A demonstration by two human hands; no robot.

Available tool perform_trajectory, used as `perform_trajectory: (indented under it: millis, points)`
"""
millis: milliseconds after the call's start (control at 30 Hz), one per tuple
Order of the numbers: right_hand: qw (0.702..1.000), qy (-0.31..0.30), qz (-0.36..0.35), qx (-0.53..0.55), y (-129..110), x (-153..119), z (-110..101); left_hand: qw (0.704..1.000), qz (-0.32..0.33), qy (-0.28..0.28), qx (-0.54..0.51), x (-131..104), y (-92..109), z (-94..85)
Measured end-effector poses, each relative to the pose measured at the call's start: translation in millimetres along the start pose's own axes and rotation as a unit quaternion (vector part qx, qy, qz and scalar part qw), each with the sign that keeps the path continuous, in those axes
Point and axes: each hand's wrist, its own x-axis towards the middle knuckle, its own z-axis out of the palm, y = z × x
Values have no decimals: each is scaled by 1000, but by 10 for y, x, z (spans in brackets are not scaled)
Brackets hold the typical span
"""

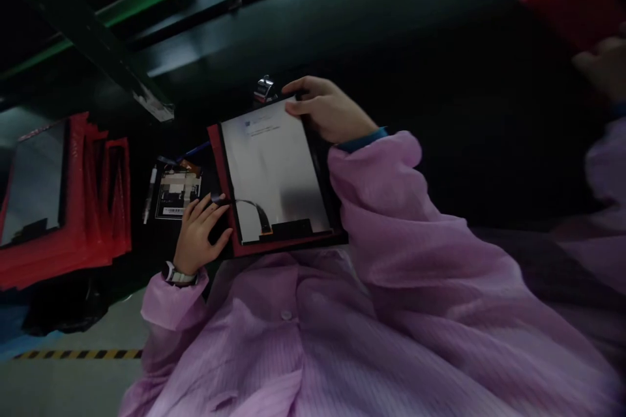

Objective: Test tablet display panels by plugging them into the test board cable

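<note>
A display panel (276, 169), silvery side up with a black border, lies on a red bubble-wrap pouch (221, 163) in front of me. My right hand (325, 107) grips its far right corner, thumb on top and the index finger stretched past the edge. From the panel's near edge, a thin dark ribbon cable (252, 203) curves left. Its end meets the fingertips of my left hand (201, 234), whose fingers are extended, with the thumb apart. Just beyond that hand sits a small circuit board (177, 192) with a label.
Stacked red pouches (95, 208) with another panel (36, 176) on top stand at the left. A white pen (149, 195) and a metal binder clip (264, 88) lie nearby. A green metal beam (98, 32) crosses the upper left. At right, another person's hand (604, 68) holds a red pouch (580, 0).
</note>
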Motion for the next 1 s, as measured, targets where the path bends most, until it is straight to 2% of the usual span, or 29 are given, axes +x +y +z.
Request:
perform_trajectory:
  millis: [100,233,333,467,533,600,700,800,867,933,1000]
  points:
    - [999,-13,24,25,90,93,188,1000,-3,-3,0,-11,-22,8]
    - [999,15,1,-37,264,194,263,1000,-5,-16,-5,-13,-30,0]
    - [988,34,-27,-145,367,224,283,1000,-5,-22,-8,-2,-27,-14]
    - [938,94,-69,-325,398,194,321,1000,-12,-19,-11,14,-20,-11]
    - [922,111,-77,-364,386,175,334,1000,-15,-1,-8,10,-15,2]
    - [919,94,-65,-378,374,168,339,999,-34,33,4,2,-19,1]
    - [919,69,-49,-385,371,185,331,989,-107,93,43,28,-84,-83]
    - [921,69,-52,-379,382,214,318,969,-183,144,87,203,-292,-272]
    - [922,71,-51,-377,390,229,314,956,-216,166,110,433,-514,-405]
    - [922,75,-55,-377,395,238,313,954,-235,140,125,732,-761,-498]
    - [922,74,-59,-376,395,241,310,962,-239,59,120,1051,-978,-533]
